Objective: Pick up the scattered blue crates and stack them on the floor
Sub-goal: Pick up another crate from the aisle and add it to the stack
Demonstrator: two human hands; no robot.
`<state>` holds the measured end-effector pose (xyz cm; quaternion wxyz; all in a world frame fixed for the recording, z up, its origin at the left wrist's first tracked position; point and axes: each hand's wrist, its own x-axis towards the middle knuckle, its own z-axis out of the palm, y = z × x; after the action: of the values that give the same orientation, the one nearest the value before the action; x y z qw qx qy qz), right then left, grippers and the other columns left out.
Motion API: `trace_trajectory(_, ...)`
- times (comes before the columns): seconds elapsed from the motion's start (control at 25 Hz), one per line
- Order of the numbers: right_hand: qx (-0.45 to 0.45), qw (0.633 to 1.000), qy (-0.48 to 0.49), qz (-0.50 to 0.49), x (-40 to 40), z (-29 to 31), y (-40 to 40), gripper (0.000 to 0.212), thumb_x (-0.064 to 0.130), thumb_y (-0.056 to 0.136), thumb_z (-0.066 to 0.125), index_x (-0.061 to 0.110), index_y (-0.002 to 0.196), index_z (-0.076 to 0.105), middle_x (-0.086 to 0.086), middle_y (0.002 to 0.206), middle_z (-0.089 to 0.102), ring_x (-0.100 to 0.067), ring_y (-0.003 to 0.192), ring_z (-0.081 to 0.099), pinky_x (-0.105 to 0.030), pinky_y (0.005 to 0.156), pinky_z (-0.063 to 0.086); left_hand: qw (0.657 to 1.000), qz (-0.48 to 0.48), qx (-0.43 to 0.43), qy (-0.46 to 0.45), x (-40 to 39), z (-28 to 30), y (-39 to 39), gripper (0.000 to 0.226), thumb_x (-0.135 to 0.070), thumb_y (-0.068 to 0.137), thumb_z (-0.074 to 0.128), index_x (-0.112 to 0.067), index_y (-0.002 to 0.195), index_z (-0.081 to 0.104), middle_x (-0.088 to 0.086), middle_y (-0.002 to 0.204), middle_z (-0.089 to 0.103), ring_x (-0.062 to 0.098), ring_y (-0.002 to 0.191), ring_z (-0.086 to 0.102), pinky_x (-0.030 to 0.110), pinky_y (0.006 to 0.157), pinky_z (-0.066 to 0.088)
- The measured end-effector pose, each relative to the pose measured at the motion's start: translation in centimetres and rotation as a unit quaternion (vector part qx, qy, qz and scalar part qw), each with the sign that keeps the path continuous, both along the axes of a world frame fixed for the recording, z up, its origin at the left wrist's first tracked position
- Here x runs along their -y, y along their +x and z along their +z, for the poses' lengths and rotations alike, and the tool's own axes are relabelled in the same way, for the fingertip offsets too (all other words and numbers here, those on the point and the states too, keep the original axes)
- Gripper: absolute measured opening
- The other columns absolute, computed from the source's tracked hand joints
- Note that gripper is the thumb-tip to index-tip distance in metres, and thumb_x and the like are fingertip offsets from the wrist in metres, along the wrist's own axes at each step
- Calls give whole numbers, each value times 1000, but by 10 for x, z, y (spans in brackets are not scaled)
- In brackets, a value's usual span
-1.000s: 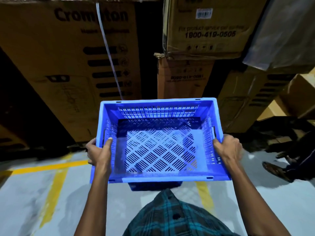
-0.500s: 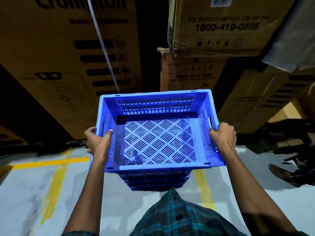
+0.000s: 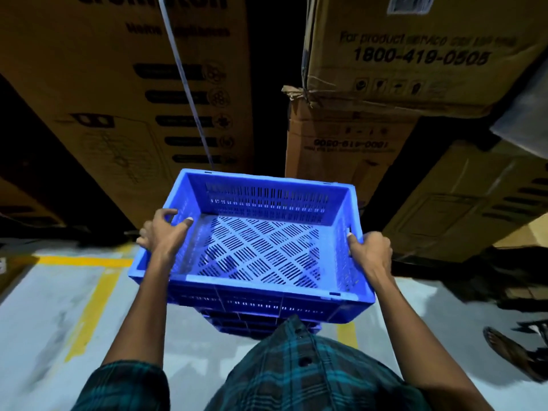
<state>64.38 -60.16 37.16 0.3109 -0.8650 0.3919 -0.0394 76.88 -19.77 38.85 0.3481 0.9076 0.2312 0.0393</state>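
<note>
I hold an empty blue slotted crate [image 3: 255, 250] out in front of me, its open top facing up. My left hand [image 3: 164, 232] grips the crate's left rim, thumb inside, fingers partly lifted. My right hand [image 3: 370, 253] grips the right rim at the handle slot. Directly beneath it more blue crates [image 3: 261, 324] sit stacked on the floor, mostly hidden by the held crate and my shirt. I cannot tell whether the held crate touches the stack.
Tall cardboard boxes [image 3: 400, 54] stand stacked close ahead, with a dark gap between them. A white strap [image 3: 186, 84] hangs down one carton. Yellow lines [image 3: 89, 307] mark the grey floor. Another person's sandalled foot [image 3: 516, 351] is at the right.
The crate has dropped lower and tilted slightly, now close over the stack beneath. My left hand has shifted further along the rim, its fingers loosening. The view has tipped down.
</note>
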Motion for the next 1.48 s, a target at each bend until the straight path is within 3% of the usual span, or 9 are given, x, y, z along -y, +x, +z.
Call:
trace_trajectory(0.32, 53, 998, 1, -36, 31, 7, 19, 49, 50, 81, 64, 4, 69, 71, -22, 72, 69, -39, 74, 65, -30, 62, 42, 983, -28, 33, -176, 11, 14, 15, 50, -66, 59, 71, -42, 100, 55, 3, 120, 64, 29, 114, 55, 46, 106, 35)
trace_trajectory(0.44, 53, 997, 12, -50, 34, 10, 38, 46, 48, 81, 65, 3, 73, 72, -22, 77, 71, -38, 77, 66, -31, 65, 44, 982, -65, 7, -179, 16, 14, 46, 44, -61, 59, 74, -36, 92, 57, 6, 116, 65, 28, 105, 59, 42, 98, 43)
trace_trajectory(0.56, 18, 998, 43, -40, 39, 4, 50, 44, 49, 82, 64, 6, 81, 73, -19, 88, 72, -38, 85, 68, -33, 70, 48, 988, -53, -20, -145, 12, 4, 39, 30, -52, 66, 74, -31, 84, 61, 6, 113, 67, 32, 107, 60, 52, 106, 38)
trace_trajectory(0.76, -9, 996, 68, -52, 34, -7, 44, 41, 45, 90, 60, 5, 88, 73, -19, 90, 69, -38, 92, 66, -31, 72, 41, 986, 1, -42, -160, 5, 6, 52, 33, -51, 65, 73, -21, 74, 64, -3, 75, 65, 27, 82, 62, 49, 104, 43)
trace_trajectory(0.84, -16, 997, 64, -40, 29, -11, 41, 43, 44, 91, 59, 4, 93, 73, -20, 90, 69, -39, 94, 66, -31, 72, 41, 986, 11, -40, -161, -3, -4, 47, 42, -59, 54, 69, -22, 75, 67, -1, 79, 69, 30, 88, 64, 52, 101, 44)
trace_trajectory(1.04, -20, 999, 18, -43, 26, -8, 48, 48, 46, 88, 61, 1, 99, 71, -26, 102, 69, -41, 98, 65, -37, 79, 49, 985, -17, -51, -163, 1, 10, 54, 44, -66, 57, 69, -27, 78, 68, 4, 97, 73, 34, 100, 65, 50, 104, 40)
trace_trajectory(1.2, -23, 998, 27, -51, 25, -2, 52, 45, 45, 86, 64, 1, 92, 72, -24, 97, 70, -38, 96, 67, -38, 78, 50, 968, -26, -37, -248, -9, 8, 66, 38, -70, 51, 70, -37, 70, 66, 3, 92, 73, 36, 96, 68, 58, 99, 47)
trace_trajectory(1.36, -34, 999, 22, -21, 11, -10, 47, 41, 38, 90, 62, 0, 101, 72, -27, 102, 70, -40, 101, 66, -38, 81, 49, 957, -45, -18, -285, -27, 17, 56, 40, -61, 58, 74, -24, 68, 65, 0, 78, 64, 26, 70, 55, 37, 69, 45)
trace_trajectory(1.48, -43, 999, 0, -9, 5, -6, 54, 43, 33, 91, 62, -5, 109, 68, -31, 111, 67, -43, 106, 63, -40, 86, 49, 957, -78, -26, -278, -29, 19, 61, 36, -55, 64, 77, -23, 70, 63, -3, 70, 57, 20, 66, 50, 32, 63, 40)
